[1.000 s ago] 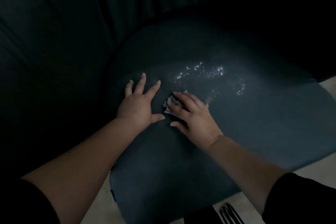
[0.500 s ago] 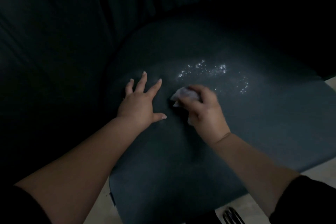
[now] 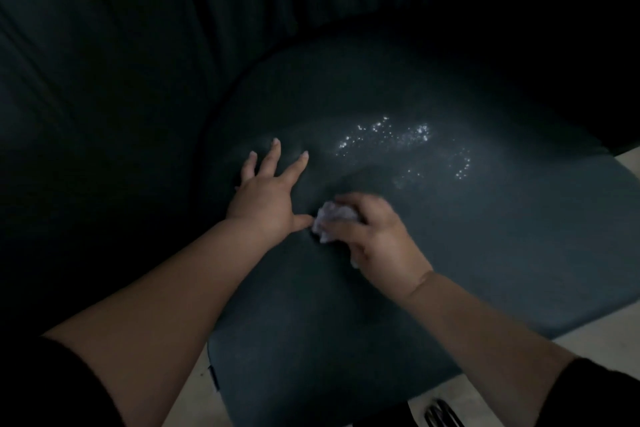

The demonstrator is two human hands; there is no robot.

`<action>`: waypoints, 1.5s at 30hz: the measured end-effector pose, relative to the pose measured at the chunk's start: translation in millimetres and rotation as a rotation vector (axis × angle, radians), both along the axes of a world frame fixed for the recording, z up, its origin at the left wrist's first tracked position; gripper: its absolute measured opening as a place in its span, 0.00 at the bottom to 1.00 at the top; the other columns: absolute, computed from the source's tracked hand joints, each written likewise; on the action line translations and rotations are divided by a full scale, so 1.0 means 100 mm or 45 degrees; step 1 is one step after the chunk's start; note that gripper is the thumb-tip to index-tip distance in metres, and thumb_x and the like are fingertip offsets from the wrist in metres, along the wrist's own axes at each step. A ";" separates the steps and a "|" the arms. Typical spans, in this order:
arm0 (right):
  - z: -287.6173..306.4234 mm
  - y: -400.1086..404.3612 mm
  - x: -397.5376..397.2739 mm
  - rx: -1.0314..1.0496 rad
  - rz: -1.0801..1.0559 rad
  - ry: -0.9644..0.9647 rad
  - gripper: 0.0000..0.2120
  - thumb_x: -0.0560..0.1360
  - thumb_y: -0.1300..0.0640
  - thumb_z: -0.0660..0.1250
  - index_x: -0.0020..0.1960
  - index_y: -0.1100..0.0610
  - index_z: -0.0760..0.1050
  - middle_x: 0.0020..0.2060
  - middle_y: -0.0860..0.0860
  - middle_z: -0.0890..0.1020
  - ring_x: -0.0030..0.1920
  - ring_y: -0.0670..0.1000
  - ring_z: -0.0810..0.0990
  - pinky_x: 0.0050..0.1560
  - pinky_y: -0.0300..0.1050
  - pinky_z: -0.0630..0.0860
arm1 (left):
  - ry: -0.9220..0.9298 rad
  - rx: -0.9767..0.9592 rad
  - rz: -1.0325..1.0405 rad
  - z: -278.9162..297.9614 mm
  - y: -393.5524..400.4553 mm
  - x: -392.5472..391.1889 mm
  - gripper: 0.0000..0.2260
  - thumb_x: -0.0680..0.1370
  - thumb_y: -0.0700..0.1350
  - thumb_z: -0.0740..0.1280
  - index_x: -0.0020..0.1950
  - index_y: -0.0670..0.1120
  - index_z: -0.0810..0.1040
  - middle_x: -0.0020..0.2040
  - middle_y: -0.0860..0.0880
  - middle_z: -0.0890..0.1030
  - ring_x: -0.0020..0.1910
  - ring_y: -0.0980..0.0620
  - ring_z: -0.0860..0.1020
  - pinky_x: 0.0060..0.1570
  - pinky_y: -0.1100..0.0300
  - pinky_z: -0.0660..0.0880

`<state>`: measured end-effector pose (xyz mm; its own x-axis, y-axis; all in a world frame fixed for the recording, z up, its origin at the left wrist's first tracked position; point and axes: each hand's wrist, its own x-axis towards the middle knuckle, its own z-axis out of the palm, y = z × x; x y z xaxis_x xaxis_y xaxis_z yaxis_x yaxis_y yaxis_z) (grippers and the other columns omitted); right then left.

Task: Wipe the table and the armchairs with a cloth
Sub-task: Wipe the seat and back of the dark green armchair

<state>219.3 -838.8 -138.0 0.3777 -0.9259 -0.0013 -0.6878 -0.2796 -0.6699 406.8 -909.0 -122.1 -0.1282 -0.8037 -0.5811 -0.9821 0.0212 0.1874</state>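
A dark blue-green armchair seat is seen from above, with the chair's dark folded back curving round it on the left and at the top. The picture is dim.

The left hand is laid flat on the seat. Its fingers are spread wide and straight, and nothing is held in it. Its thumb is pointed to the right, and the tip is almost touching the cloth.

A small, pale, crumpled cloth is held in the right hand. The fingers of that grip are curled over the top of the cloth, and the cloth is pressed down on the seat, near the middle. Only part of the cloth can be seen, sticking out at the left of the fingers. The right hand looks a little blurred.

A patch of small shiny white specks is spread on the seat, beyond the right hand and apart from it.

A pale floor is seen past the front edge of the seat. Some thin dark things are seen at the bottom edge, but what they are cannot be told.
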 end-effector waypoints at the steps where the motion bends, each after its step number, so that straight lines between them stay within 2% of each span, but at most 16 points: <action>1: -0.02 0.06 0.01 -0.010 0.074 0.013 0.15 0.72 0.65 0.64 0.55 0.56 0.82 0.59 0.59 0.77 0.59 0.61 0.74 0.58 0.55 0.73 | 0.001 0.001 -0.003 0.00 0.01 0.01 0.46 0.68 0.61 0.73 0.75 0.65 0.44 0.77 0.52 0.36 0.75 0.42 0.40 0.72 0.42 0.56; 4: -0.06 -0.02 -0.12 -0.085 0.180 0.094 0.16 0.70 0.65 0.64 0.54 0.57 0.82 0.59 0.60 0.78 0.57 0.63 0.76 0.57 0.56 0.74 | 0.007 -0.010 -0.002 -0.03 0.02 0.02 0.46 0.67 0.62 0.72 0.75 0.65 0.44 0.77 0.53 0.35 0.75 0.42 0.40 0.72 0.41 0.56; 8: -0.03 -0.22 -0.28 -0.087 -0.075 0.094 0.16 0.66 0.69 0.64 0.49 0.59 0.84 0.56 0.63 0.79 0.54 0.66 0.77 0.56 0.58 0.75 | 0.013 -0.004 0.011 -0.04 0.02 0.03 0.47 0.67 0.63 0.72 0.75 0.66 0.43 0.77 0.54 0.36 0.75 0.43 0.40 0.71 0.40 0.57; 10: 0.01 -0.14 -0.22 -0.041 -0.125 0.038 0.16 0.69 0.66 0.61 0.51 0.58 0.84 0.59 0.62 0.77 0.57 0.65 0.74 0.59 0.56 0.72 | 0.007 -0.013 0.012 -0.04 0.03 0.02 0.46 0.67 0.63 0.72 0.75 0.66 0.44 0.77 0.54 0.36 0.75 0.42 0.40 0.71 0.40 0.57; 12: 0.03 0.04 -0.12 0.003 0.015 -0.009 0.17 0.71 0.62 0.59 0.53 0.56 0.83 0.61 0.61 0.76 0.60 0.63 0.73 0.62 0.54 0.70 | -0.001 -0.018 0.016 -0.04 0.03 0.02 0.46 0.67 0.63 0.72 0.75 0.66 0.43 0.77 0.54 0.36 0.75 0.42 0.41 0.71 0.40 0.57; 15: 0.02 0.23 -0.08 0.052 0.230 0.045 0.16 0.69 0.65 0.64 0.54 0.55 0.82 0.61 0.61 0.76 0.62 0.64 0.73 0.61 0.59 0.71 | -0.016 -0.011 0.005 -0.02 0.03 0.01 0.46 0.67 0.63 0.72 0.74 0.66 0.43 0.77 0.54 0.36 0.75 0.42 0.41 0.71 0.41 0.57; 18: -0.01 0.10 -0.26 0.023 0.070 0.112 0.16 0.72 0.58 0.60 0.54 0.55 0.82 0.60 0.60 0.76 0.61 0.63 0.73 0.63 0.55 0.70 | -0.002 -0.010 0.008 -0.01 0.02 0.03 0.46 0.67 0.64 0.72 0.74 0.66 0.43 0.77 0.54 0.36 0.75 0.42 0.41 0.72 0.41 0.56; 20: -0.01 -0.01 -0.37 0.047 -0.165 0.115 0.15 0.71 0.63 0.63 0.53 0.55 0.82 0.60 0.61 0.75 0.61 0.63 0.72 0.63 0.57 0.70 | 0.021 -0.021 0.007 0.00 0.04 0.05 0.45 0.68 0.63 0.71 0.75 0.66 0.44 0.77 0.54 0.36 0.76 0.43 0.40 0.72 0.43 0.55; 22: -0.02 -0.03 -0.36 0.010 -0.278 0.077 0.16 0.71 0.61 0.61 0.53 0.56 0.83 0.61 0.61 0.75 0.61 0.64 0.72 0.62 0.57 0.70 | 0.038 -0.052 -0.007 0.01 0.09 0.06 0.44 0.69 0.63 0.70 0.75 0.64 0.44 0.77 0.53 0.37 0.76 0.43 0.40 0.73 0.44 0.53; 26: -0.06 0.13 -0.09 -0.107 -0.046 0.026 0.14 0.74 0.63 0.62 0.56 0.56 0.81 0.63 0.60 0.74 0.62 0.63 0.72 0.63 0.56 0.69 | 0.078 -0.110 0.026 0.04 0.12 0.02 0.44 0.69 0.62 0.71 0.77 0.60 0.48 0.78 0.51 0.40 0.76 0.43 0.41 0.74 0.47 0.52; 28: -0.08 0.07 -0.15 -0.133 0.002 0.074 0.17 0.72 0.66 0.60 0.56 0.57 0.82 0.63 0.60 0.75 0.61 0.64 0.73 0.61 0.58 0.71 | 0.115 -0.112 0.077 0.06 0.11 -0.01 0.44 0.68 0.61 0.73 0.77 0.59 0.50 0.78 0.51 0.41 0.76 0.43 0.42 0.73 0.49 0.51; 32: -0.12 -0.17 -0.42 -0.124 -0.270 0.105 0.20 0.65 0.72 0.63 0.52 0.59 0.83 0.60 0.61 0.77 0.57 0.66 0.74 0.57 0.59 0.73 | 0.165 -0.100 0.150 0.08 0.06 -0.01 0.46 0.66 0.59 0.76 0.76 0.59 0.52 0.78 0.50 0.41 0.76 0.45 0.43 0.72 0.52 0.50; 35: -0.06 -0.29 -0.34 -0.125 -0.337 0.031 0.21 0.67 0.74 0.65 0.55 0.59 0.82 0.61 0.60 0.75 0.59 0.63 0.72 0.61 0.55 0.71 | 0.157 -0.112 0.152 0.08 0.08 -0.02 0.46 0.66 0.58 0.76 0.76 0.59 0.52 0.78 0.52 0.40 0.76 0.46 0.43 0.72 0.51 0.51; 38: -0.02 -0.51 -0.14 -0.227 -0.315 -0.056 0.19 0.71 0.70 0.64 0.59 0.58 0.80 0.65 0.60 0.72 0.62 0.61 0.70 0.65 0.51 0.66 | 0.139 -0.110 0.144 0.06 0.09 -0.03 0.46 0.67 0.58 0.75 0.76 0.60 0.50 0.77 0.53 0.39 0.76 0.46 0.41 0.72 0.52 0.52; 42: -0.13 -0.76 0.10 -0.111 -0.122 0.028 0.20 0.75 0.64 0.67 0.66 0.56 0.74 0.72 0.54 0.66 0.72 0.60 0.61 0.68 0.61 0.64 | 0.116 -0.111 0.121 0.05 0.09 -0.02 0.47 0.67 0.59 0.75 0.76 0.60 0.48 0.77 0.54 0.38 0.76 0.46 0.41 0.72 0.51 0.54; 45: -0.25 -0.88 0.02 -0.074 0.037 0.125 0.19 0.76 0.62 0.67 0.66 0.53 0.74 0.70 0.52 0.70 0.70 0.60 0.64 0.66 0.60 0.66 | 0.098 -0.125 0.122 0.05 0.09 -0.05 0.47 0.66 0.59 0.75 0.76 0.61 0.48 0.77 0.54 0.39 0.76 0.47 0.41 0.71 0.51 0.56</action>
